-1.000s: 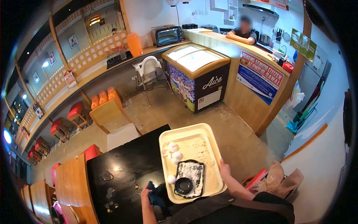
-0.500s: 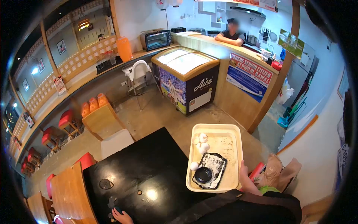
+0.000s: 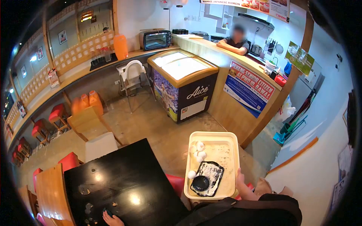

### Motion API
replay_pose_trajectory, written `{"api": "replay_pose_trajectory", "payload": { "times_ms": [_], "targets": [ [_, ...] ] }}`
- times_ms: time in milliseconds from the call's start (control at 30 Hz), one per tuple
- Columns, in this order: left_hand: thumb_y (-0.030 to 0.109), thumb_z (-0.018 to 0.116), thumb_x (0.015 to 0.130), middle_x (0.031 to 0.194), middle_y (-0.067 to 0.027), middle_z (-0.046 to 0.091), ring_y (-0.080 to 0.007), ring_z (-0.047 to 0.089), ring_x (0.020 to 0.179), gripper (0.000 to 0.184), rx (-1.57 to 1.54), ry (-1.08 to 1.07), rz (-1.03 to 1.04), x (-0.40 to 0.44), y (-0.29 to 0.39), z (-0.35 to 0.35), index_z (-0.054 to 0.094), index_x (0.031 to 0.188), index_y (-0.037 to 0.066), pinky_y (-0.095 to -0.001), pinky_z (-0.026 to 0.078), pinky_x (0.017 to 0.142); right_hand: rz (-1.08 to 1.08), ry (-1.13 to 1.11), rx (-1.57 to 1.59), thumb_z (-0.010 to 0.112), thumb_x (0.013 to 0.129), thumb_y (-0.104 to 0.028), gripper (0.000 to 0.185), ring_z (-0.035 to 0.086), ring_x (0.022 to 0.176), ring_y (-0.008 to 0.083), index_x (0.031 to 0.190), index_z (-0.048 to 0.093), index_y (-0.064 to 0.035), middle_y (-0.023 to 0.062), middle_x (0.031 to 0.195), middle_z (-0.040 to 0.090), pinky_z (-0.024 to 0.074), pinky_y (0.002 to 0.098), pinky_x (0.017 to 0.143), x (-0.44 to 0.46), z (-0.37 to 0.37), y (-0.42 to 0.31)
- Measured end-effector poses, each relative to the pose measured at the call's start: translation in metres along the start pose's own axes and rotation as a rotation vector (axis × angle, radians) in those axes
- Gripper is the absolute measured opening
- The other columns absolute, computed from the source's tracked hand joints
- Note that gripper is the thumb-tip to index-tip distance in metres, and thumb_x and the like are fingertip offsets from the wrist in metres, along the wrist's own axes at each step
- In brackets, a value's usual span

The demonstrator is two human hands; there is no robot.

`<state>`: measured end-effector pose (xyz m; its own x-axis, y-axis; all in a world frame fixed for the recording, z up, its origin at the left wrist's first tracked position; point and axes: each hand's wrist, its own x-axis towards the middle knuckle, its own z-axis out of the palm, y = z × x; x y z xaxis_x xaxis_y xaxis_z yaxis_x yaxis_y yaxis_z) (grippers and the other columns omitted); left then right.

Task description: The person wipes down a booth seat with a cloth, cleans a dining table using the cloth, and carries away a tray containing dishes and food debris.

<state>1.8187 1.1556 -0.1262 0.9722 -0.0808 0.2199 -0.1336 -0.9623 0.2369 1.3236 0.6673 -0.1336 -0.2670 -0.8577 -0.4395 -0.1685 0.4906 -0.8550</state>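
My right hand [image 3: 240, 180] grips the right edge of a cream tray [image 3: 230, 165], held off the table's right side. In the tray lie white eggshells [image 3: 200, 151], a round white egg-like piece [image 3: 192, 174], and a black dish [image 3: 215, 177] smeared with white, with a small round black bowl [image 3: 200, 183] on it. My left hand [image 3: 112, 219] presses a dark cloth [image 3: 108, 212], mostly hidden under its fingers, on the black table [image 3: 139, 169] near its front edge.
Worn patches [image 3: 85, 189] mark the tabletop. A wooden chair [image 3: 88, 124] stands beyond the table, and a red seat [image 3: 177, 184] shows between table and tray. Farther off are a freezer [image 3: 188, 86] and a counter [image 3: 218, 86], where a person [image 3: 235, 43] leans. Bags [image 3: 269, 188] lie at right.
The tray has moved right, away from above the table. My left hand has gone left with the dark cloth and now rests on the tabletop. The camera view has shifted.
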Motion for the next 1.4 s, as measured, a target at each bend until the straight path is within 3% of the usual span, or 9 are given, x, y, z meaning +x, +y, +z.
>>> {"api": "replay_pose_trajectory", "payload": {
  "times_ms": [367,533,700,833,1000,1100,1200,1267,1400],
  "targets": [
    [0.011,0.056,0.073,0.124,-0.0146,0.053,-0.0329,0.041,0.122,0.045,-0.28,-0.067,0.167,-0.09,0.18,-0.014,0.055,0.116,0.001,-0.0416,0.028,0.106,-0.307,-0.037,-0.068,0.039,0.091,-0.055,0.069,0.061,0.083,0.0311,0.102,0.059,0.0099,0.0184,0.09,0.065,0.0458,0.0402,0.077,0.097,0.007,0.016],
    [0.003,0.055,0.069,0.117,-0.0121,0.054,-0.0333,0.047,0.111,0.042,-0.453,-0.097,0.374,-0.133,0.252,-0.003,0.058,0.111,0.007,-0.0426,0.035,0.099,-0.065,-0.294,0.029,0.038,0.093,-0.053,0.066,0.062,0.084,0.026,0.108,0.056,0.0089,0.0179,0.098,0.062,0.0497,0.0353,0.077,0.079,0.01,-0.008],
    [-0.003,0.05,0.066,0.105,-0.0118,0.062,-0.0289,0.053,0.106,0.035,-0.679,-0.082,0.176,-0.127,0.287,-0.021,0.067,0.095,0.008,-0.038,0.039,0.097,0.065,-0.426,0.151,0.037,0.094,-0.049,0.064,0.061,0.093,0.026,0.117,0.05,0.0088,0.0177,0.108,0.059,0.0493,0.0351,0.082,0.093,0.023,-0.005],
    [-0.003,0.049,0.067,0.102,-0.0113,0.064,-0.028,0.059,0.097,0.032,-0.535,0.229,0.021,-0.096,0.237,-0.048,0.066,0.093,0.004,-0.0354,0.042,0.093,0.102,-0.415,0.074,0.038,0.094,-0.048,0.063,0.06,0.095,0.0261,0.118,0.05,0.0085,0.0171,0.111,0.058,0.0482,0.035,0.084,0.117,0.026,0.001],
    [0.003,0.048,0.072,0.125,-0.013,0.052,-0.0327,0.044,0.116,0.045,0.009,0.255,-0.04,-0.12,0.141,-0.002,0.058,0.116,0.004,-0.0414,0.029,0.104,0.077,-0.531,0.012,0.04,0.094,-0.048,0.062,0.06,0.094,0.0253,0.117,0.051,0.0087,0.016,0.108,0.06,0.0478,0.0345,0.084,0.138,0.041,-0.005],
    [0.0,0.046,0.069,0.116,-0.0159,0.057,-0.0341,0.048,0.11,0.043,0.038,0.302,0.165,-0.12,0.214,0.008,0.06,0.11,0.001,-0.0424,0.034,0.099,0.088,-0.524,-0.007,0.041,0.093,-0.048,0.062,0.06,0.092,0.0242,0.116,0.052,0.0089,0.0155,0.106,0.06,0.0479,0.0342,0.082,0.153,0.048,-0.005],
    [-0.002,0.046,0.067,0.101,-0.0188,0.062,-0.0343,0.053,0.101,0.033,-0.217,0.019,0.237,-0.124,0.344,0.007,0.063,0.095,0.0,-0.0429,0.04,0.092,0.088,-0.558,-0.026,0.041,0.094,-0.048,0.062,0.06,0.09,0.0233,0.114,0.053,0.0089,0.015,0.104,0.061,0.0479,0.0342,0.081,0.158,0.052,-0.012],
    [0.0,0.049,0.067,0.097,-0.0159,0.061,-0.0356,0.054,0.097,0.029,-0.358,0.122,0.545,-0.151,0.41,0.031,0.062,0.093,0.001,-0.0438,0.043,0.087,0.084,-0.574,-0.051,0.041,0.094,-0.048,0.062,0.06,0.091,0.0232,0.114,0.054,0.0089,0.0147,0.104,0.061,0.0477,0.0341,0.081,0.161,0.056,-0.013],
    [-0.001,0.051,0.068,0.11,-0.0097,0.061,-0.032,0.052,0.107,0.039,-0.676,-0.383,0.749,-0.213,0.502,0.057,0.063,0.105,0.005,-0.0401,0.04,0.096,0.062,-0.553,-0.097,0.04,0.094,-0.048,0.062,0.06,0.092,0.0228,0.114,0.054,0.0089,0.0144,0.105,0.061,0.0474,0.034,0.082,0.164,0.057,-0.014]
  ]
}}
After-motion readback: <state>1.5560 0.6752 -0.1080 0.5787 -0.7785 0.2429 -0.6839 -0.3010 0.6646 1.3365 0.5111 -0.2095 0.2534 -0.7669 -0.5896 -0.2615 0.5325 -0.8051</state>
